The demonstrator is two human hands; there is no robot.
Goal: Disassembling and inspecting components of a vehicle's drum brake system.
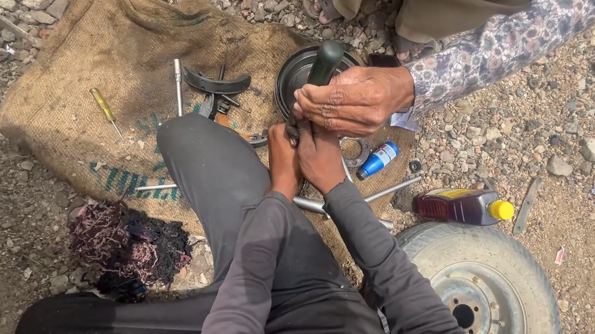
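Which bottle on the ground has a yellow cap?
The dark brown bottle lying on its side beside the small wheel. The other one, nearer the hands, is small and blue with a white end.

I see both hands, left [283, 163] beside right [320, 159], touching under another person's hand [355, 101] on a handle [324, 63], over what may be a drum [295, 72]. Sack [62, 110] beneath; screwdriver [102, 107] far left, bottle [461, 206] and wheel [486, 280] right.

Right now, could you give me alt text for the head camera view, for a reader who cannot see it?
Seated on gravel, a person presses left hand and right hand together low on a dark tool handle, while another person's hand grips it higher up. Tools lie on a burlap sack; a small wheel sits nearby.
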